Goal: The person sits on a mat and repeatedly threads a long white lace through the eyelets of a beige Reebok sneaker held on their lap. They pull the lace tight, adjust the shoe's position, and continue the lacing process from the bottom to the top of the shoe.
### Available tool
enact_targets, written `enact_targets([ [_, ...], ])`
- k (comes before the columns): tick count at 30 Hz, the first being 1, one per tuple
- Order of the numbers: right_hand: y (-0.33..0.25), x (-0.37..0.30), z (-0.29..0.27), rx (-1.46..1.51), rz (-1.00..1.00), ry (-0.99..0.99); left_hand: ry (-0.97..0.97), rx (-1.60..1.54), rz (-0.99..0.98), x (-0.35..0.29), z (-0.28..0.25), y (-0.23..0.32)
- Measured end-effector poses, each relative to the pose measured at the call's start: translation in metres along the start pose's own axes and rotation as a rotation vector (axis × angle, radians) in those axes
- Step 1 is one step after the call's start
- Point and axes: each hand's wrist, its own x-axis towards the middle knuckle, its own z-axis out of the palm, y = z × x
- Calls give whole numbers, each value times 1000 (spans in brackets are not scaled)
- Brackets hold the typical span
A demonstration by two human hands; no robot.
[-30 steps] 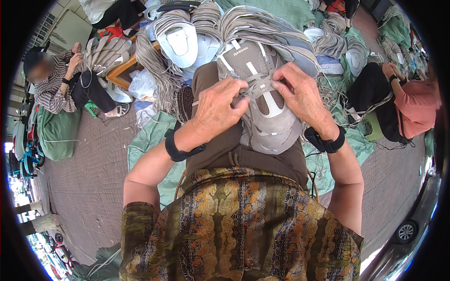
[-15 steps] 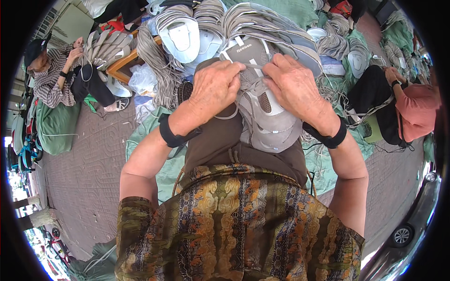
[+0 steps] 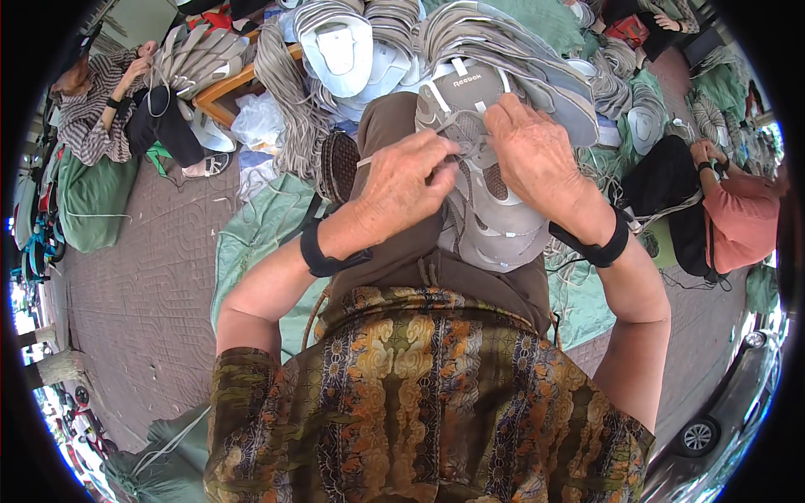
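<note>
On my lap, against my brown trousers [image 3: 386, 226], lies a grey shoe upper [image 3: 499, 230] with white trim, its toe toward me and its tongue [image 3: 465, 88] pointing away. My left hand [image 3: 408, 178] is pinched on a thin grey shoelace [image 3: 445, 123] left of the eyelets, a short end sticking up past the fingers. On the other side my right hand [image 3: 537, 159] rests over the eyelet edge with its fingers closed. The lace between its fingertips is mostly hidden. Crossed lace shows between the two hands.
Beyond the upper fans a stack of grey shoe uppers [image 3: 511, 42]. A hank of grey laces [image 3: 289, 109] hangs beside a wooden frame [image 3: 222, 88]. People sit working at left [image 3: 109, 105] and right [image 3: 738, 205]. Green sheeting [image 3: 260, 239] covers part of the brick paving [image 3: 151, 310].
My left hand has moved down and away from the eyelets, and its lace end now points up. My right hand stays by the eyelets. The view has shifted slightly.
</note>
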Motion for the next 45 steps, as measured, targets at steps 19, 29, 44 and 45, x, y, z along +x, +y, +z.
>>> enact_targets([
  [19,1,10,-44,1095,255,-248,-61,-173,-89,11,4,17],
  [29,-9,-36,-157,1072,491,-193,-46,-272,-277,4,-15,18],
  [44,-86,94,-64,1094,-160,-160,-27,-476,-301,-11,-3,14],
  [45,-89,96,-70,1042,-212,-146,-51,-509,-353,-11,-6,14],
])
